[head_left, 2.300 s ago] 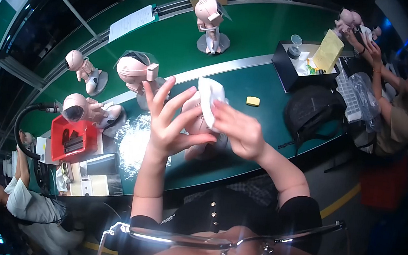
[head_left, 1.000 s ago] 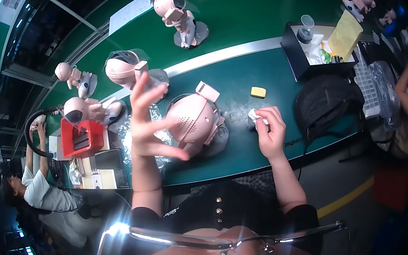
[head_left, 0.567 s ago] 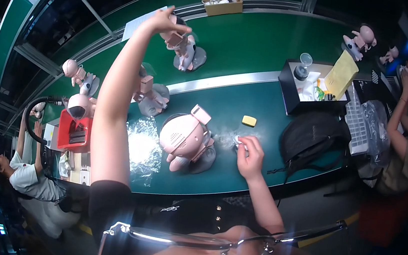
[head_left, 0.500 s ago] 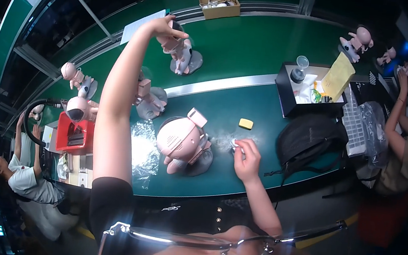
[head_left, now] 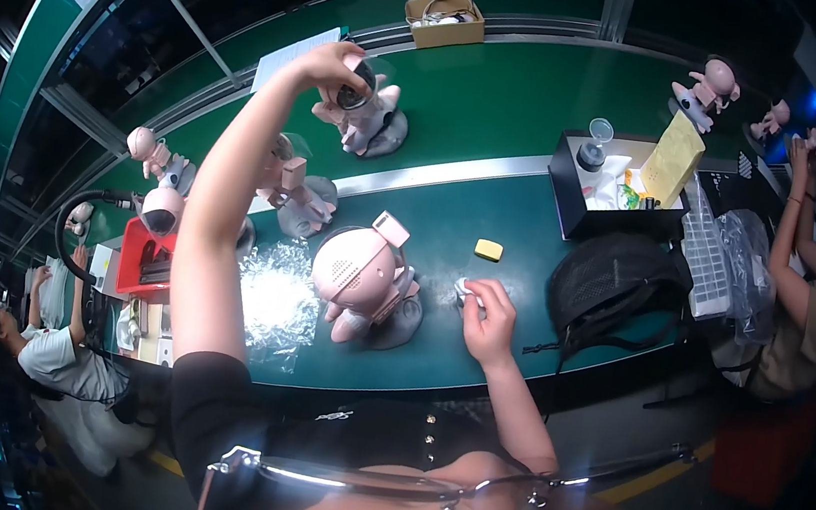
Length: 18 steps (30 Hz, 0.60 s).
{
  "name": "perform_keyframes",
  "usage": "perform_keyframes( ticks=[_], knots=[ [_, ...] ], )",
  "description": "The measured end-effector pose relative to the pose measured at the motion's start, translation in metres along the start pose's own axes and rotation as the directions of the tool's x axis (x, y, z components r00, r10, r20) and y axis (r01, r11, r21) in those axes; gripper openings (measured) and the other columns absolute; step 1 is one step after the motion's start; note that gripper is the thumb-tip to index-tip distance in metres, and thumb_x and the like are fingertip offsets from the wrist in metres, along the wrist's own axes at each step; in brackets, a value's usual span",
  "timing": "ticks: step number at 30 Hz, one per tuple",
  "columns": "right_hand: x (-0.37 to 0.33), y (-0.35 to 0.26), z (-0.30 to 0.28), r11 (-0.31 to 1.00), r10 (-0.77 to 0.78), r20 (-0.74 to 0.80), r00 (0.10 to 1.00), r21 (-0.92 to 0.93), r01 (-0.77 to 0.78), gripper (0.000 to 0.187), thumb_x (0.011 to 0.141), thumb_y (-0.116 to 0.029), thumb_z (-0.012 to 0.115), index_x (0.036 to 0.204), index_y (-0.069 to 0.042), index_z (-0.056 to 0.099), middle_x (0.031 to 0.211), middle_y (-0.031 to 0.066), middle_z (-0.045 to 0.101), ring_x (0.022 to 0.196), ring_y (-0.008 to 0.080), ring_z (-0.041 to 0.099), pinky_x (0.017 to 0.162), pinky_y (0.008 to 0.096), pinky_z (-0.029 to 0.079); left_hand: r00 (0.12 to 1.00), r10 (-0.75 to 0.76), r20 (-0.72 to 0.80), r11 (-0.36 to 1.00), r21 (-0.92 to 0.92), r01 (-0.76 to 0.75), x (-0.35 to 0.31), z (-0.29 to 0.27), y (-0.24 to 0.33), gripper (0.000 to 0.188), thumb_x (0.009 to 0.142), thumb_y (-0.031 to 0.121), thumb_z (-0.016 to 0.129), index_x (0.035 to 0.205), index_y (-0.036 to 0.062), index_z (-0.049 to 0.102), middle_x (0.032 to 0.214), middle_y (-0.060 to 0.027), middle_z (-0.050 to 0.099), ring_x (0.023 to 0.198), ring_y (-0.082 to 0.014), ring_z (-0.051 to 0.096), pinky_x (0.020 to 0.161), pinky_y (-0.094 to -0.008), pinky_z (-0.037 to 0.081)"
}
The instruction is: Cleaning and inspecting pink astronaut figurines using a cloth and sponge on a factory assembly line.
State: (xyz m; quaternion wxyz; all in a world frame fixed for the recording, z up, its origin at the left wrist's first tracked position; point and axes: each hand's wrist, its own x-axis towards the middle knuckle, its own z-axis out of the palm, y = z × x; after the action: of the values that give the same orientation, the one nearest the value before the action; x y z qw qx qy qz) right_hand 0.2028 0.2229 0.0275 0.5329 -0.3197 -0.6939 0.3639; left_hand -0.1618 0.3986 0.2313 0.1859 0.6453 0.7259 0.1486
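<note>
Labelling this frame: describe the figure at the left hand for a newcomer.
On the green bench, find the pale metal strip. Beyond it is a pink figure on a grey base. Unlike the other pink figures, it has the wearer's left hand on its head.

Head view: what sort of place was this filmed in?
Probably a factory or workshop line: several similar pink figures stand about, long green worktops run across the view, and other people are close by on both sides.
</note>
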Motion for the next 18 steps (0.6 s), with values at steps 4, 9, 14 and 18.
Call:
perform_keyframes(
  ticks=[4,9,14,18],
  knots=[
    [-0.002,-0.002,-0.002,1.000,0.015,0.018,1.000,-0.018,-0.014,0.014,0.079,0.004,0.054,0.091,0.002,0.061,0.085,0.0144,0.060,0.075,0.0278,0.062,0.065,0.0315,0.050,0.928,0.262,0.267,0.949,0.105,-0.298,-0.034,-0.014,0.042,0.090,0.051,0.018,0.082,0.132,0.0045,0.045,0.115,-0.0143,0.057,0.106,-0.0239,0.056,0.094,-0.0320,0.045],
    [-0.002,-0.002,0.000,1.000,0.030,0.015,0.999,-0.010,-0.029,0.013,0.080,0.004,0.054,0.091,0.003,0.061,0.086,0.0146,0.060,0.076,0.0279,0.062,0.066,0.0312,0.050,0.788,0.347,0.508,0.836,0.214,-0.506,-0.058,-0.001,0.068,0.083,0.048,0.006,0.080,0.124,0.0038,0.049,0.116,-0.0143,0.055,0.108,-0.0284,0.054,0.094,-0.0353,0.045],
    [-0.002,-0.001,0.000,0.999,0.045,0.026,0.999,-0.026,-0.045,0.013,0.082,0.003,0.053,0.093,0.002,0.061,0.088,0.0141,0.060,0.077,0.0261,0.062,0.066,0.0306,0.050,0.649,0.469,0.599,0.515,0.411,-0.752,-0.083,0.029,0.083,0.074,0.050,0.005,0.079,0.120,0.0079,0.053,0.114,-0.0139,0.055,0.110,-0.0304,0.052,0.094,-0.0370,0.046],
    [-0.001,-0.001,0.003,0.996,0.088,0.007,0.996,-0.003,-0.088,0.015,0.086,0.002,0.051,0.096,0.002,0.061,0.090,0.0123,0.060,0.077,0.0215,0.061,0.066,0.0286,0.049,0.720,0.564,0.404,0.407,0.623,-0.668,-0.113,0.024,0.074,0.079,0.057,0.005,0.077,0.129,0.0139,0.049,0.128,-0.0155,0.048,0.123,-0.0314,0.043,0.101,-0.0378,0.040]
  ],
)
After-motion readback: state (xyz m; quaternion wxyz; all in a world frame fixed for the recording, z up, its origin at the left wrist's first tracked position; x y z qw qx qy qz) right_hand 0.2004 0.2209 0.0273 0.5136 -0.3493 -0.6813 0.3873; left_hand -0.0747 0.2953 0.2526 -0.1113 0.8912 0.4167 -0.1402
